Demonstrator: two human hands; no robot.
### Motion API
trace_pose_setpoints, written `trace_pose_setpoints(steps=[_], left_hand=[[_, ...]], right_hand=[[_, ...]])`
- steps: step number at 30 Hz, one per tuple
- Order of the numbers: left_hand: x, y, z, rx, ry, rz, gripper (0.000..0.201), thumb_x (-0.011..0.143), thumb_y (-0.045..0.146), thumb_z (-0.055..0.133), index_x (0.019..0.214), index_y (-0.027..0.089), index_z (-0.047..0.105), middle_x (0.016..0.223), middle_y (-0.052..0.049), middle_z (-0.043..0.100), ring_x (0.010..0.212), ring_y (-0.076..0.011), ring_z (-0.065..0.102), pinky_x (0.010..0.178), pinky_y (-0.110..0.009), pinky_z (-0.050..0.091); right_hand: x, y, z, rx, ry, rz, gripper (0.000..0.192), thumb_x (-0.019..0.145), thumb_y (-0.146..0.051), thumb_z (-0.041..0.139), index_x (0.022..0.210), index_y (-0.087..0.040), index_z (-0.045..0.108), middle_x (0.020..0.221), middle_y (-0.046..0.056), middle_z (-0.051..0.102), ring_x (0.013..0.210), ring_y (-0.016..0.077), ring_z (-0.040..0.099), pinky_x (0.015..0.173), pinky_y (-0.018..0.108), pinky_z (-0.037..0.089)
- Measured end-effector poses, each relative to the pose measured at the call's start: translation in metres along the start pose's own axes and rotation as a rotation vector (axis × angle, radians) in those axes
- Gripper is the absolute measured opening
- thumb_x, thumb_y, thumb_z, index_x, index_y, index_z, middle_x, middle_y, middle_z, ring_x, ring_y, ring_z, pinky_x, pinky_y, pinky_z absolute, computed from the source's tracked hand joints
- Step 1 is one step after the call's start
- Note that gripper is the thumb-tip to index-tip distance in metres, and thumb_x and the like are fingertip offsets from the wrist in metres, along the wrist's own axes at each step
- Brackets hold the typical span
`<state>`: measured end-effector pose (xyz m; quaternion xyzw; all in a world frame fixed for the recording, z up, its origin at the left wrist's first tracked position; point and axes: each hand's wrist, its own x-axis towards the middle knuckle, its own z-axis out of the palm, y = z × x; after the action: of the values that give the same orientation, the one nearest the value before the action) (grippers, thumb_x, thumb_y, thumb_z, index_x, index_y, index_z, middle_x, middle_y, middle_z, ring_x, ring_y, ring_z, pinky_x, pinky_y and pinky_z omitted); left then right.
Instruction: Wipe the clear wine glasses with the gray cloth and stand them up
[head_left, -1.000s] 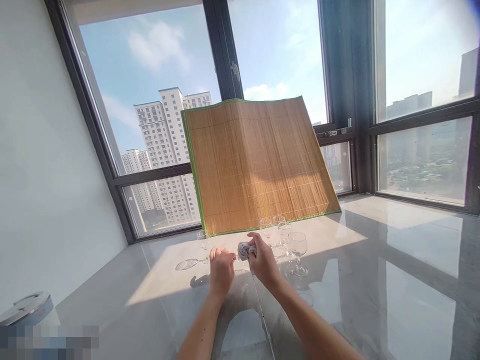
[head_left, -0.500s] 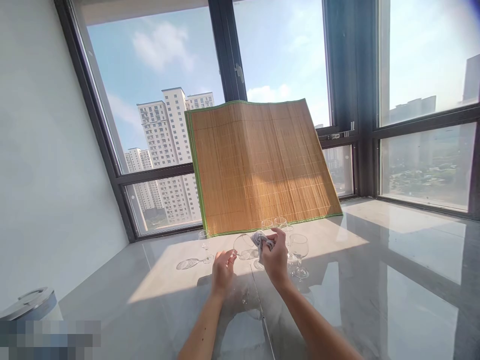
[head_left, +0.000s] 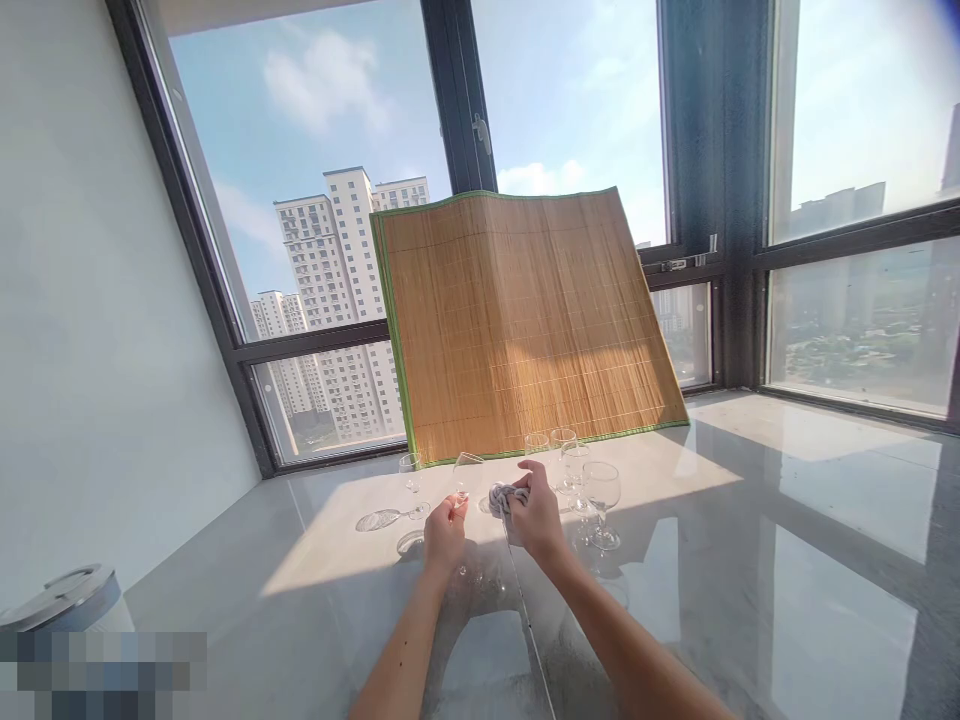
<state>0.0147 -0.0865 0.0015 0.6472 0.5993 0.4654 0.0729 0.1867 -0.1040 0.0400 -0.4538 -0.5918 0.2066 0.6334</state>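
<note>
My left hand (head_left: 445,530) pinches the stem of a clear wine glass (head_left: 466,466), holding it upright just above the glossy floor (head_left: 750,560). My right hand (head_left: 535,515) is closed on a small grey cloth (head_left: 501,497), bunched beside the glass and a little to its right. Several more wine glasses (head_left: 579,478) stand in a cluster right of my right hand. One small glass (head_left: 411,478) stands to the left, and another glass (head_left: 379,520) lies on its side near it.
A bamboo mat (head_left: 517,320) leans against the window frame behind the glasses. Large windows (head_left: 315,200) run across the back and right. A white wall (head_left: 90,330) closes the left side. A round metal lid (head_left: 64,598) sits at the lower left.
The glass has gone from lying sideways against the cloth to upright in my left hand. My right hand with the cloth has come off the bowl and dropped slightly.
</note>
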Motion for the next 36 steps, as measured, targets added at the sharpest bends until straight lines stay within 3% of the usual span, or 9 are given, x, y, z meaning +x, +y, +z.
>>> trace_pose_setpoints(steps=[4,7,14,23,28,30,36], left_hand=[[-0.006,0.012,0.000,0.076,-0.124,0.042,0.028,0.090,0.034,0.045,0.070,0.019,0.059,0.058,0.003,0.053,0.056,-0.0121,0.043,0.055,-0.023,0.028],[-0.011,0.017,-0.005,0.251,-0.159,0.084,0.028,0.092,0.028,0.041,0.074,0.019,0.061,0.063,0.001,0.057,0.061,-0.0140,0.047,0.059,-0.024,0.028],[-0.009,0.014,-0.014,0.456,-0.102,0.270,0.022,0.086,0.015,0.047,0.082,0.021,0.067,0.081,-0.002,0.067,0.082,-0.0207,0.053,0.077,-0.032,0.034],[-0.005,0.009,-0.019,0.270,0.057,0.332,0.028,0.092,0.018,0.040,0.082,0.021,0.066,0.078,-0.003,0.064,0.083,-0.0202,0.054,0.074,-0.030,0.039],[-0.005,0.007,-0.020,0.232,0.067,0.298,0.028,0.091,0.018,0.040,0.084,0.021,0.067,0.078,-0.003,0.065,0.080,-0.0195,0.053,0.074,-0.030,0.041],[-0.005,0.006,-0.019,0.231,0.048,0.316,0.027,0.090,0.017,0.042,0.085,0.021,0.068,0.079,-0.003,0.065,0.082,-0.0196,0.053,0.075,-0.030,0.041],[-0.003,0.003,-0.017,0.260,0.000,0.345,0.026,0.088,0.015,0.046,0.084,0.023,0.072,0.075,-0.003,0.064,0.084,-0.0199,0.053,0.075,-0.029,0.041]], right_hand=[[-0.006,-0.003,0.007,0.044,-0.044,-0.052,0.041,0.073,-0.017,0.046,0.114,-0.020,0.044,0.077,-0.001,0.059,0.070,0.0165,0.058,0.068,0.028,0.044],[-0.008,-0.005,0.008,0.083,-0.078,-0.086,0.040,0.075,-0.017,0.046,0.115,-0.021,0.043,0.078,-0.001,0.059,0.069,0.0159,0.058,0.066,0.027,0.045],[0.001,-0.005,-0.002,0.072,0.109,-0.073,0.032,0.079,-0.022,0.050,0.111,-0.021,0.045,0.081,0.000,0.058,0.072,0.0164,0.059,0.069,0.029,0.046],[0.011,-0.004,-0.017,0.114,0.219,0.041,0.030,0.076,-0.029,0.056,0.104,-0.021,0.047,0.077,0.001,0.057,0.067,0.0182,0.059,0.064,0.029,0.047],[0.011,-0.003,-0.021,0.028,0.298,-0.024,0.029,0.078,-0.028,0.053,0.106,-0.022,0.047,0.084,0.004,0.060,0.075,0.0197,0.060,0.070,0.032,0.047],[0.011,-0.002,-0.019,0.023,0.243,-0.035,0.031,0.078,-0.027,0.052,0.107,-0.022,0.047,0.085,0.004,0.061,0.076,0.0197,0.061,0.070,0.032,0.047],[0.011,0.005,-0.014,0.170,-0.171,0.127,0.038,0.072,-0.025,0.055,0.109,-0.022,0.046,0.083,0.002,0.067,0.068,0.0169,0.062,0.063,0.028,0.048]])
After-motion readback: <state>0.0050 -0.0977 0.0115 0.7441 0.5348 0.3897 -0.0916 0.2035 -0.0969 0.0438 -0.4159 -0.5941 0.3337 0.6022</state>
